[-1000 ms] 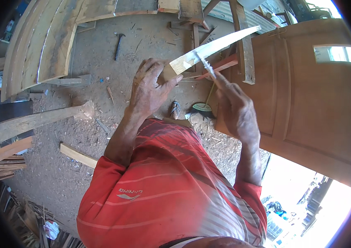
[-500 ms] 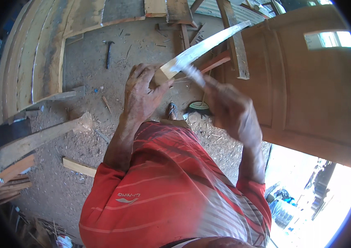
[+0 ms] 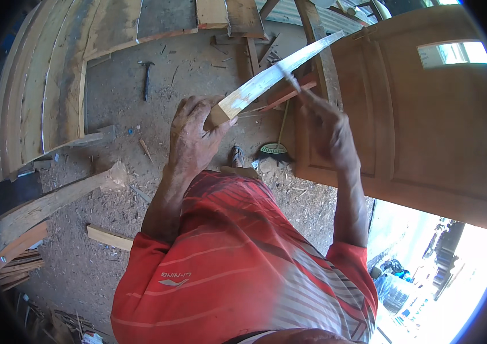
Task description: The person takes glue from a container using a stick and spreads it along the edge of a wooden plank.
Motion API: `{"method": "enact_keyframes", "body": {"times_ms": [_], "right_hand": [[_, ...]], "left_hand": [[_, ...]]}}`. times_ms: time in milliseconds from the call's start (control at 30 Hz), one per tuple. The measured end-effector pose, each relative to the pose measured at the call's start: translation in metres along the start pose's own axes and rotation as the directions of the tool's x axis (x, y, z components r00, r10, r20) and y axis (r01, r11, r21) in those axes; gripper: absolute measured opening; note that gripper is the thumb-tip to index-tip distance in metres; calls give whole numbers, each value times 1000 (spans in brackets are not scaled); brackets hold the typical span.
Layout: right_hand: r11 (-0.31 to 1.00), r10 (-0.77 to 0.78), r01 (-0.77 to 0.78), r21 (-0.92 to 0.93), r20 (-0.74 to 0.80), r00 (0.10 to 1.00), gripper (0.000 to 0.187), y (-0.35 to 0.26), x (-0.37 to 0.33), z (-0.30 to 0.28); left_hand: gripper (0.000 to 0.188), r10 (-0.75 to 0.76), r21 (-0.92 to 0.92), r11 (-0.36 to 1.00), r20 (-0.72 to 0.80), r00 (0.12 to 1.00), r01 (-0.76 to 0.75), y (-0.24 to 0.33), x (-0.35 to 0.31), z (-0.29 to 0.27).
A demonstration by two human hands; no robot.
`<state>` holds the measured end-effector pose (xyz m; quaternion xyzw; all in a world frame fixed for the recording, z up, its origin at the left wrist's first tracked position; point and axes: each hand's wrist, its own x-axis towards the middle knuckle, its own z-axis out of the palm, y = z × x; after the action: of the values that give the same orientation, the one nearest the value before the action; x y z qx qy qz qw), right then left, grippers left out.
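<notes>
A long wooden strip slants up from my left hand toward the far right; its upper face is coated white, with bare wood at the near end. My left hand is closed around that near end, thumb on one side and fingers on the other. In my right hand I grip a thin pale spreading tool, smeared by motion. Its tip meets the white face about midway along the strip. I cannot tell whether it is a brush or a flat blade.
Wide boards stand at the left and far side. A brown panelled door fills the right. A hammer lies on the floor, and a broom rests near my foot. Loose timber lies at the left.
My right hand and the tool have moved up along the strip, away from its near end. My left hand keeps its hold on the wood.
</notes>
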<state>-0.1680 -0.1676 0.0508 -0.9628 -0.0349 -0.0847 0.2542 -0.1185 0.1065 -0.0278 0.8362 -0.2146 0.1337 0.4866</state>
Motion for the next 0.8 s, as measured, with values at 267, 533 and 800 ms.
{"method": "enact_keyframes", "body": {"times_ms": [267, 533, 800], "right_hand": [[949, -250, 202, 241, 190, 949, 50, -72, -32, 9], [984, -179, 179, 8, 29, 983, 52, -52, -32, 20], [966, -172, 127, 226, 191, 966, 50, -60, -21, 6]], "left_hand": [[40, 1, -10, 1000, 29, 1000, -1, -6, 0, -2], [38, -2, -18, 1000, 5, 1000, 2, -14, 3, -2], [37, 4, -5, 1000, 13, 1000, -4, -20, 7, -7]]}}
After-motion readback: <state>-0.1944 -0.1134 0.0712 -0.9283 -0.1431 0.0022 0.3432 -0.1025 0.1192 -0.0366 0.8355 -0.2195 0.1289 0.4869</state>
